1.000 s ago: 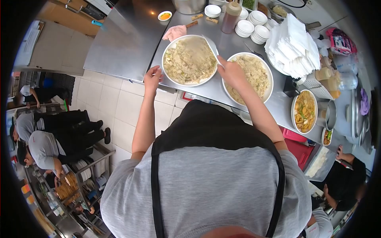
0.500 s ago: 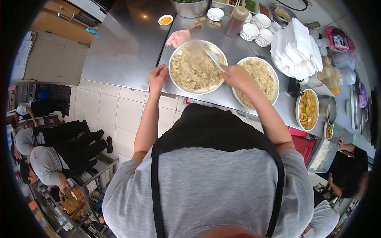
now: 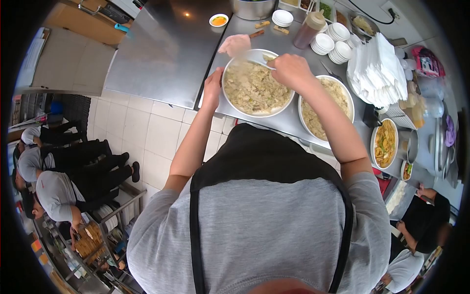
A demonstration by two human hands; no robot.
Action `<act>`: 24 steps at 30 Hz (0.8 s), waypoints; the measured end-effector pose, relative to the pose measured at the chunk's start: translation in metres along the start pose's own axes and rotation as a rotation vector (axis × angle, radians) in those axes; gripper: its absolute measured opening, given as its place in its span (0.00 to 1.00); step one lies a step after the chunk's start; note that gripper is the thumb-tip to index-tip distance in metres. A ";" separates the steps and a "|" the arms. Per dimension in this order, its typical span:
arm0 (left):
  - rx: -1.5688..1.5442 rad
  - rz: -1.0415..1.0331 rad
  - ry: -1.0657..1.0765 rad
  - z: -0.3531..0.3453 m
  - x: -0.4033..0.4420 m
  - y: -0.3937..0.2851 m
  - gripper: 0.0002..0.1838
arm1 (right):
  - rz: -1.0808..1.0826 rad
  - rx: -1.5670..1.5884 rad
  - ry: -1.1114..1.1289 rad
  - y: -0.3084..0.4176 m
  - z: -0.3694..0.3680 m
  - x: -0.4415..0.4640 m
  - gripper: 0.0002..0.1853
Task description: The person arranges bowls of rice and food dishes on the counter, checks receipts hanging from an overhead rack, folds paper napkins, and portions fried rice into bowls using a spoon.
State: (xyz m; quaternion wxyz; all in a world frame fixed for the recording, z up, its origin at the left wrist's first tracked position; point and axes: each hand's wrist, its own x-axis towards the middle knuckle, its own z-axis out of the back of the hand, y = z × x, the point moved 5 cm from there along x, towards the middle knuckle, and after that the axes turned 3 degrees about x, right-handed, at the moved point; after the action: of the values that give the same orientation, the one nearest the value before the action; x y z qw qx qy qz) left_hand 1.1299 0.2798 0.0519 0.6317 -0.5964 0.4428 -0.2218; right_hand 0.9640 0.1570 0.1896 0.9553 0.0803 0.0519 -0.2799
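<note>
A large white bowl (image 3: 280,109) of fried rice (image 3: 254,90) stands at the counter's front edge. My right hand (image 3: 292,71) is closed around the handle of a spoon (image 3: 261,64), whose blurred head is over the far part of the rice. At the bowl's left rim, my left hand (image 3: 213,88) grips the side, its fingertips partly hidden. A second white bowl of fried rice (image 3: 313,113) stands just to the right, partly covered by my right forearm. A pink cloth (image 3: 235,45) lies behind the first bowl.
Stacked small white dishes (image 3: 323,43), a sauce bottle (image 3: 308,30) and a pile of white napkins (image 3: 377,71) occupy the back right. A noodle dish (image 3: 385,143) sits further right. Co-workers (image 3: 56,193) stand at the left; another person (image 3: 426,215) is at the right.
My left hand has come against the bowl's rim. My right hand, with the spoon, has moved away from me toward the bowl's far side. The whole view has shifted slightly.
</note>
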 end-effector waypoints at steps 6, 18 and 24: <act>-0.114 -0.013 -0.015 -0.002 0.004 -0.010 0.34 | 0.180 -0.046 0.013 0.034 -0.002 0.003 0.13; -0.035 0.019 0.017 0.000 0.000 -0.003 0.32 | 0.177 -0.068 0.041 0.035 -0.013 -0.003 0.09; 0.019 0.009 0.040 0.000 -0.003 -0.007 0.30 | 0.096 0.141 0.034 0.020 0.021 -0.039 0.15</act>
State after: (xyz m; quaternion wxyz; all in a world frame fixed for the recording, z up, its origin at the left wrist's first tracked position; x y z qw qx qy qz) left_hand 1.1304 0.2808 0.0593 0.6295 -0.5837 0.4558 -0.2349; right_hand 0.9438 0.1905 0.2184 0.9586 0.1544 0.0441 -0.2352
